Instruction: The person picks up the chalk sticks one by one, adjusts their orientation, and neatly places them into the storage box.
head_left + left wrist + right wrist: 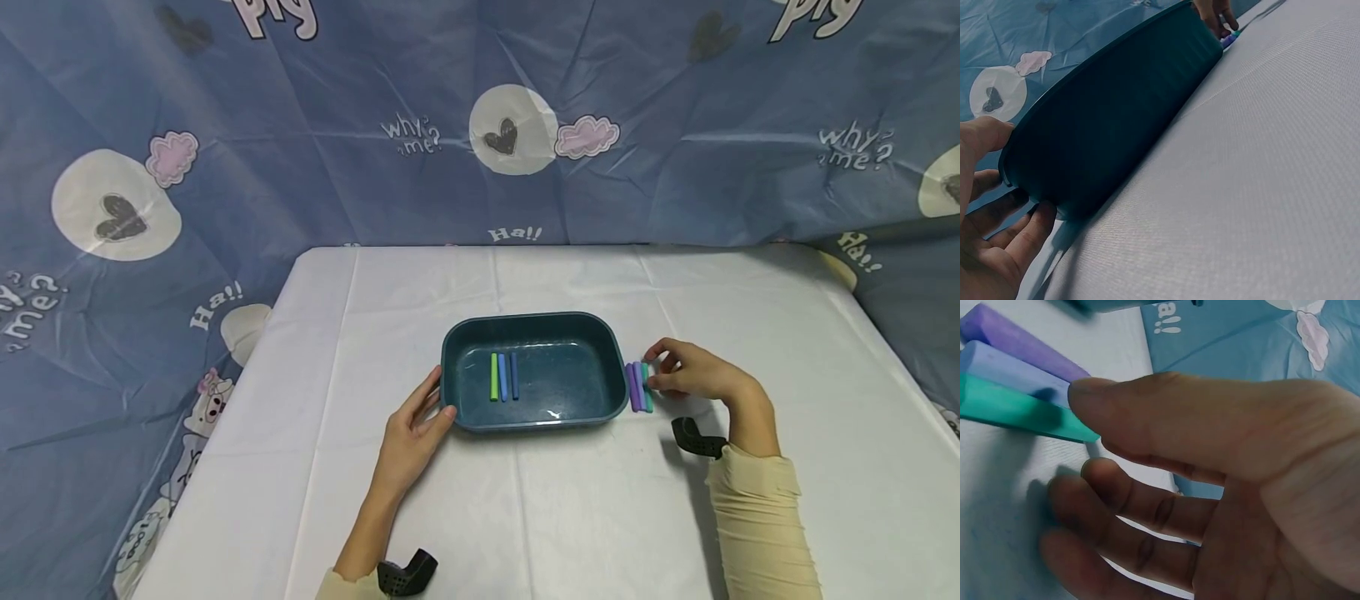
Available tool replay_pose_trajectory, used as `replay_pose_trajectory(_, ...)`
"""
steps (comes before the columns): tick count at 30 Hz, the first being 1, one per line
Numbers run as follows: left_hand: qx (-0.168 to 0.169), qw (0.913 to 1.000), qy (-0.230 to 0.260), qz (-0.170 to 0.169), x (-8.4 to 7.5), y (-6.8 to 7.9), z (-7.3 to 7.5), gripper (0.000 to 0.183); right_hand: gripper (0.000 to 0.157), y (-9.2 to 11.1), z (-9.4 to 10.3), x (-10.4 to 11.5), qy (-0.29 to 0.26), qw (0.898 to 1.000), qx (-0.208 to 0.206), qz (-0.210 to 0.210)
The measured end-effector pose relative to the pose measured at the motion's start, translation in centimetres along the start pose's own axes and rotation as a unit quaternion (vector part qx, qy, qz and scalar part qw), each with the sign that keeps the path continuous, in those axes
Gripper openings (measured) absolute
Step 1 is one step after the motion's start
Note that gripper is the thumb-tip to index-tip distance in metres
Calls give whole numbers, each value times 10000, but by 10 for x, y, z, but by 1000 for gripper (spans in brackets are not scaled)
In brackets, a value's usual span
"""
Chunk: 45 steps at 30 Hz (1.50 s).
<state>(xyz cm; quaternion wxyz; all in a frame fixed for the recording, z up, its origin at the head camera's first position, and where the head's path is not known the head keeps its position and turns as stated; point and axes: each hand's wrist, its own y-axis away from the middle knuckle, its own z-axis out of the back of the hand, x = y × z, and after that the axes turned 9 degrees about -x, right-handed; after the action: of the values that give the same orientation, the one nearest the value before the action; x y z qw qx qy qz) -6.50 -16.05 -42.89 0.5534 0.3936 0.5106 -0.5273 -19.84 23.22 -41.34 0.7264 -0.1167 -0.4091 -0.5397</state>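
Note:
My left hand (411, 437) holds the left end of a dark teal tray (540, 422), thumb at the rim and fingers spread against the wall (1110, 112). Beyond the tray's right end lie three chalk sticks side by side: a purple one (1022, 340), a lavender-blue one (1007, 365) and a green one (1016, 409). My right hand (699, 371) is beside them, its thumb tip overlapping the ends of the nearer sticks in the right wrist view, the other fingers loosely bent and apart.
Inside the tray lie a lime-green stick (493, 377), a light blue stick (502, 377) and a darker blue stick (514, 376). A white cloth (420, 533) covers the table. Behind it hangs a blue printed curtain (420, 75).

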Motion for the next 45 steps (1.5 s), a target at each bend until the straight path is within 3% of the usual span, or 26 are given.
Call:
replay_pose_trajectory(6,-8,10000,-27,23,-1,0,0,59,40,-5,-4,-3,186,9998,-18,1)
replay_pose_trajectory(17,-45,9999,-165,5,-2,0,1,59,40,-7,-6,-1,164,9987,-254,421)
replay_pose_trajectory(28,6,10000,-29,-2,-1,0,0,58,37,-10,-9,-3,-752,9966,-14,343)
replay_pose_trajectory(39,-31,9999,-123,67,-2,2,0,58,35,-5,0,-4,-1173,9867,-912,666)
replay_pose_trajectory(45,-37,9999,-140,50,-2,2,0,58,39,-3,2,3,-1066,9794,-1556,723)
